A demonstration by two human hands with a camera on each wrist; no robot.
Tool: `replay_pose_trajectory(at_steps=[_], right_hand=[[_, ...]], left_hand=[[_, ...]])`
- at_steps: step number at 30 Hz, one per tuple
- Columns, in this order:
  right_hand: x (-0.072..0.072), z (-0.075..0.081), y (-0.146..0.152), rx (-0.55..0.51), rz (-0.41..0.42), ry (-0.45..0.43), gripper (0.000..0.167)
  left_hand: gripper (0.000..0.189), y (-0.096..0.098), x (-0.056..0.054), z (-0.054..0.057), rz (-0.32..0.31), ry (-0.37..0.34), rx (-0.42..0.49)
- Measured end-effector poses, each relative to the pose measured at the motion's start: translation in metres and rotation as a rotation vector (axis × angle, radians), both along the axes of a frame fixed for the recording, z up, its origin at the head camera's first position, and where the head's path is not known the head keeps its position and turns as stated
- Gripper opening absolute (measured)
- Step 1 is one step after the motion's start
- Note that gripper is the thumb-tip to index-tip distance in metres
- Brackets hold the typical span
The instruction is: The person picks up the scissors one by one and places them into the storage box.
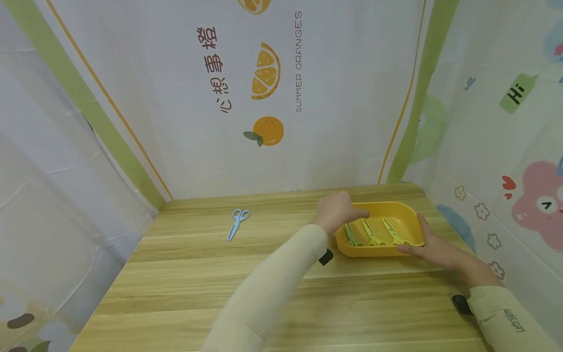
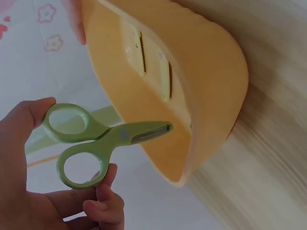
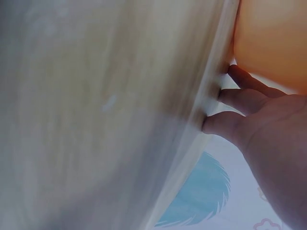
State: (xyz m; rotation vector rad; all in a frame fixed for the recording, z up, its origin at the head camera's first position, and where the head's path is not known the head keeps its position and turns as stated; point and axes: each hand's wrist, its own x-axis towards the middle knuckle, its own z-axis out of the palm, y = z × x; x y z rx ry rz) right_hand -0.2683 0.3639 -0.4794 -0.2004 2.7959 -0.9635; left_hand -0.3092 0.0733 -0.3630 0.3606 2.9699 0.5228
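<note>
My left hand (image 1: 336, 212) is over the left end of a yellow plastic basket (image 1: 374, 252). In the left wrist view its thumb and fingers hold green scissors (image 2: 117, 134) at the finger loops, with the blade tip pointing at the basket's inside. The hand hides this pair in the head view. Inside the basket lie green scissors (image 1: 352, 237) and two yellow-green pairs, the middle scissors (image 1: 371, 233) and the right-hand scissors (image 1: 391, 232). My right hand (image 1: 433, 247) grips the basket's right end, thumb over the front rim and fingers along the outer side.
Light blue scissors (image 1: 237, 225) lie on the wooden table (image 1: 189, 274), left of the basket. A printed white curtain (image 1: 334, 146) hangs along the back edge. Another patterned cloth (image 1: 466, 161) stands close behind the right hand.
</note>
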Motion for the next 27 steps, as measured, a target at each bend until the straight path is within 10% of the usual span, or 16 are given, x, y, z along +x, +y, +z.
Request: replay_pose_trajectory(at_steps=[8, 27], right_hand=[[0.000, 0.000, -0.003, -0.001, 0.002, 0.016, 0.134], [0.002, 0.004, -0.001, 0.029, 0.010, 0.033, 0.132]], left_hand=[[0.058, 0.019, -0.018, -0.012, 0.056, -0.072, -0.092], [0.053, 0.035, 0.002, -0.019, -0.017, -0.143, -0.201]])
